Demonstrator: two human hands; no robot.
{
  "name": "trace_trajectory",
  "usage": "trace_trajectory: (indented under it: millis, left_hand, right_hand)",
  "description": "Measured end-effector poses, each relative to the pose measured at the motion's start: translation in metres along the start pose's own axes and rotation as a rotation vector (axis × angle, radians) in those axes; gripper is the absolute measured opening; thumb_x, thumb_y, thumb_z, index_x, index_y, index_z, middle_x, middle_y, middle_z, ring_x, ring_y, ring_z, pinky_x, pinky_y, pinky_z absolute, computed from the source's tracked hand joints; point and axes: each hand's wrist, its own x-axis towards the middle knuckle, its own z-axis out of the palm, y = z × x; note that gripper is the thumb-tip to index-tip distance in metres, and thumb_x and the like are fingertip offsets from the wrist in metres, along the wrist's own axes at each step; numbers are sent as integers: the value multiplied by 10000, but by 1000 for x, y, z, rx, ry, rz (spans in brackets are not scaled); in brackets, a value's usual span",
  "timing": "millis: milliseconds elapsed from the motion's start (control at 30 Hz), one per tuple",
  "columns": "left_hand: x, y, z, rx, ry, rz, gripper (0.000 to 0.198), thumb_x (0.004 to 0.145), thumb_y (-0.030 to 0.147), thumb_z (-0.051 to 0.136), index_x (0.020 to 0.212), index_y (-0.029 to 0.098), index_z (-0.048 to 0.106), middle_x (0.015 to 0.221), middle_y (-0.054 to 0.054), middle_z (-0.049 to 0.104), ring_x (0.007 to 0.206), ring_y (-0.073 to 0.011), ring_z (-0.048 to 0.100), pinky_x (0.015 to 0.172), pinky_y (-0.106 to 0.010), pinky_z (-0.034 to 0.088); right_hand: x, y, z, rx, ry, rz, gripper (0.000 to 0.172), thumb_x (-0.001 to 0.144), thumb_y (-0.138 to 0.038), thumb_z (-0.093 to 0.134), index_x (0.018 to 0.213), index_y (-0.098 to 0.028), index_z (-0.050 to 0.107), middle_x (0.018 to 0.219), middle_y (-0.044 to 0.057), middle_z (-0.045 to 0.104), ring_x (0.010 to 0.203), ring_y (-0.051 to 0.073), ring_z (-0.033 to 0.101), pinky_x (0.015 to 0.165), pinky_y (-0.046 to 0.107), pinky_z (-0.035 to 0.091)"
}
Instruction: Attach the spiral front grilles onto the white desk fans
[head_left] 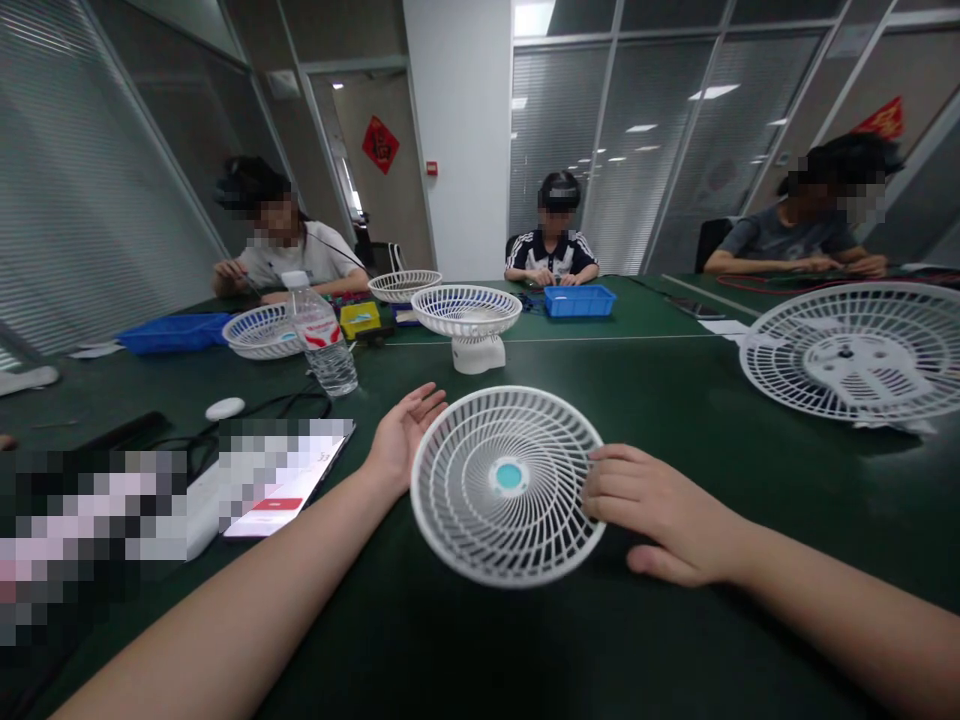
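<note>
A round white fan grille [465, 480] with a turquoise centre disc is tilted towards me above the green table. My right hand [660, 505] has its fingers bent over the right rim, with the thumb apart below. On the far left side, my left hand [405, 435] has its fingers stretched out beside the rim. Part of that palm is hidden by the grille, so I cannot tell whether it supports the edge. Just beyond stands a white fan base [478, 354] topped by another grille [466, 310].
A water bottle [324, 340] and a lit phone [289, 490] are at the left. Blue trays [579, 301] and more grilles lie farther back. A large grille [862, 350] rests at the right. Three people sit around the green table [645, 390].
</note>
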Motion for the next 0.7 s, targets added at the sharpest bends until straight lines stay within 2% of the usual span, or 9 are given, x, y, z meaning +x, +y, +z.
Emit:
trace_trajectory:
  millis: [100,167,233,300,400,500,600,700]
  left_hand:
    - [0,-1,-1,-181,-115,-98,380,799,223,493,1161,157,590,1229,-125,619,1030,-207,637,924,-389,521]
    - [-2,-4,-1,-198,-234,-148,404,815,253,484,1198,168,581,1230,-120,622,1046,-211,632,969,-435,499]
    - [-6,-5,0,-176,-308,-188,416,827,274,481,1223,178,568,1237,-117,622,1074,-217,623,1003,-472,475]
    - [-9,-5,2,-126,-321,-201,417,830,286,482,1226,185,563,1253,-118,617,1109,-228,610,1006,-489,472]
    - [-11,-3,4,-80,-322,-190,400,837,296,469,1212,193,565,1262,-117,612,1148,-239,591,1000,-499,474]
    - [-11,-5,5,-61,-392,-185,365,860,304,470,1194,199,574,1211,-112,633,1108,-235,608,996,-504,469]
    - [-13,-10,8,128,-506,-157,317,836,274,577,1140,194,617,1115,-93,670,1009,-204,640,986,-432,470]
    - [-17,-17,13,478,-663,-118,231,779,246,685,999,178,686,993,-67,701,937,-188,653,929,-359,483]
  right_hand:
    - [-2,7,4,59,94,11,567,1000,-517,164,1080,-150,588,1071,103,594,1067,199,515,1038,456,313]
    - [-5,13,7,33,127,104,403,1003,-422,289,1136,-169,573,1191,101,564,1167,200,474,1039,435,330]
    - [-7,17,9,29,147,232,308,981,-341,391,1188,-183,556,1263,99,531,1206,196,455,1025,407,368]
    - [-8,20,11,87,143,312,310,969,-327,428,1217,-180,542,1259,106,533,1186,189,475,1001,383,409]
    - [-7,21,13,213,76,349,317,985,-339,393,1207,-171,544,1178,99,577,1088,166,535,943,349,453]
    - [-5,20,12,272,16,393,323,998,-353,360,1175,-173,561,1111,79,605,997,146,565,879,317,470]
    - [-4,20,12,285,-5,428,349,1003,-366,351,1207,-172,557,1117,77,609,994,144,569,874,306,468]
    - [-3,22,12,292,-20,416,368,1013,-366,331,1250,-200,559,1153,67,603,1030,139,562,901,300,458]
